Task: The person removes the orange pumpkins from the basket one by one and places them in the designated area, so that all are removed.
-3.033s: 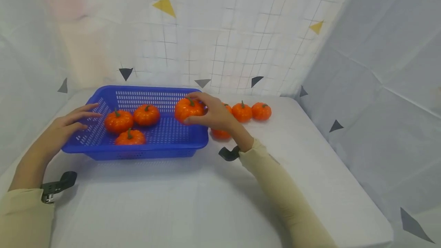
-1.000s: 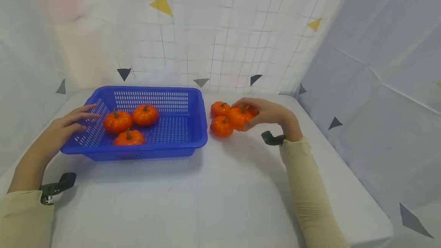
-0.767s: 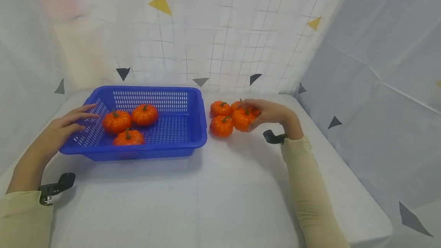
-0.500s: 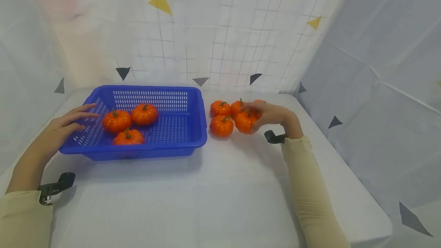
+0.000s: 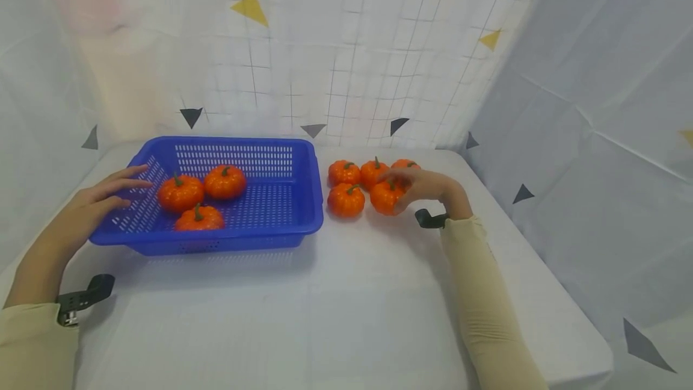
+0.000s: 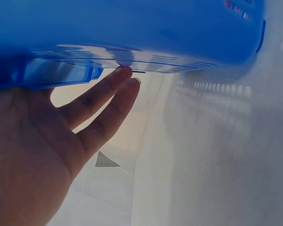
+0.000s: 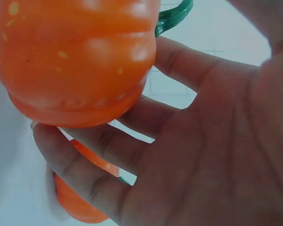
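Blue basket (image 5: 265, 235), left end: left hand (image 5: 78, 215) is spreading its fingers loosely there, gripping nothing; can't tell if they're touching it
Inside it: three orange pumpkins (image 5: 181, 194) are sitting toward the left, stems up, the nearest one hiding its lower part behind the front rim
White table (image 5: 346, 306), right of that: back trio (image 5: 343, 173) is lining up behind, front-left pumpkin (image 5: 345, 201) is standing just beside the basket
Front-right pumpkin (image 5: 381, 200): right hand (image 5: 425, 187) is holding it, half open, fingers and thumb curling round; can't tell if its base is touching down
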`<state>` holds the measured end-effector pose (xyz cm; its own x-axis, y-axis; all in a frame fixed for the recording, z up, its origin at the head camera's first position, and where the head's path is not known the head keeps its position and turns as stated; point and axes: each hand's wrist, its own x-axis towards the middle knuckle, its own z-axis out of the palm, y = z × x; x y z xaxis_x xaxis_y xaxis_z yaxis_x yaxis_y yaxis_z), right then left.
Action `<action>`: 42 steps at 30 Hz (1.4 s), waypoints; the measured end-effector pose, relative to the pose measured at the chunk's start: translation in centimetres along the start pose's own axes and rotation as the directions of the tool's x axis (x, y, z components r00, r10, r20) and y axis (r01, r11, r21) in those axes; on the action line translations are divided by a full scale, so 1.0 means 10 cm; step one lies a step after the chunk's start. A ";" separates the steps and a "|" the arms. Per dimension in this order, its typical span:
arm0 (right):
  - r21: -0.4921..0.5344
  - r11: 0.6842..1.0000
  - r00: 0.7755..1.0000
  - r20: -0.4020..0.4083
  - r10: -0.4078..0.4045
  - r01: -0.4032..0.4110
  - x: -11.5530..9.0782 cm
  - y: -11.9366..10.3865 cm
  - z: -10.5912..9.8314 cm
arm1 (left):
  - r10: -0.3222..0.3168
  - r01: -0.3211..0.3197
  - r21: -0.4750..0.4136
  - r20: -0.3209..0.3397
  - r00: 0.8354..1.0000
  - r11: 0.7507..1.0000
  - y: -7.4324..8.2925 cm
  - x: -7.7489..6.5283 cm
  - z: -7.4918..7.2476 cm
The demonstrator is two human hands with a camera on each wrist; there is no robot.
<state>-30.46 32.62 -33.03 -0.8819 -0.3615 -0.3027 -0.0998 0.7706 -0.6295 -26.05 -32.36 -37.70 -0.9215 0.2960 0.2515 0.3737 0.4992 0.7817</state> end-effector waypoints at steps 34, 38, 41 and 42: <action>-0.063 0.998 0.998 0.064 -0.002 0.006 0.15 0.06 0.10 | -0.014 0.014 0.011 0.021 1.000 1.000 0.01 0.06 -0.02; -0.080 0.997 0.998 0.067 0.001 0.005 0.16 0.02 0.11 | -0.032 0.032 0.016 0.022 0.999 0.999 0.02 0.05 -0.03; -0.069 0.998 0.997 0.076 0.004 0.002 0.17 0.00 0.12 | -0.038 0.038 0.014 0.021 0.999 0.999 0.02 0.04 -0.03; -0.064 0.998 0.997 0.078 0.004 0.001 0.17 -0.01 0.12 | -0.039 0.039 0.014 0.020 0.999 0.999 0.02 0.03 -0.04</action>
<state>-31.42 31.35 -34.36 -0.8438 -0.3981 -0.3599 -0.1302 0.8024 -0.5824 -26.31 -32.47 -37.27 -0.9331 0.2922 0.2094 0.3391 0.5217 0.7828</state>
